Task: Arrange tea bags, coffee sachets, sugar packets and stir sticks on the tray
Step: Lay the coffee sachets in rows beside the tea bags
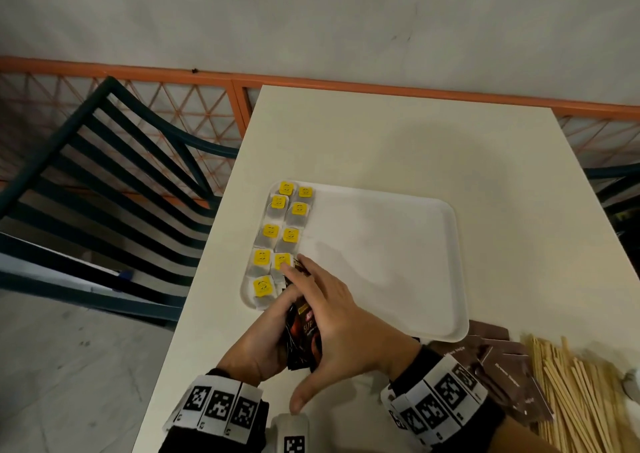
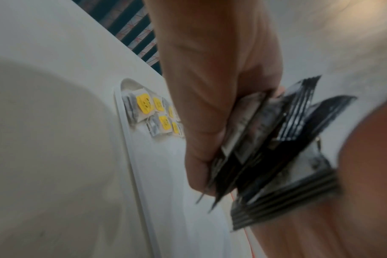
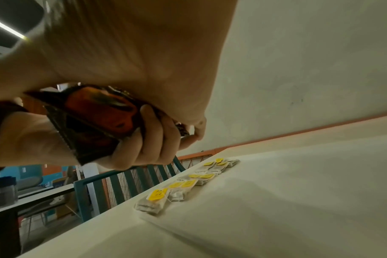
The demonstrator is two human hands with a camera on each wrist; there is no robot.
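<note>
A white tray (image 1: 381,262) lies on the cream table (image 1: 415,141). Two columns of tea bags (image 1: 277,238) with yellow tags fill its left side. Over the tray's near left corner my left hand (image 1: 273,321) grips a stack of dark coffee sachets (image 1: 303,335), its fingers (image 3: 144,143) curled round them. My right hand (image 1: 329,314) lies over the stack with fairly straight fingers reaching its far end and the thumb spread away. The left wrist view shows the sachets (image 2: 276,139) fanned out, with the tea bags (image 2: 152,111) beyond. Brown sugar packets (image 1: 509,369) and wooden stir sticks (image 1: 571,393) lie on the table, right of my right wrist.
A dark green slatted chair (image 1: 104,182) stands left of the table, before an orange lattice railing (image 1: 173,113). A second chair (image 1: 616,189) shows at the right edge. A small white object (image 1: 291,432) with a black marker sits between my wrists. The tray's middle and right are bare.
</note>
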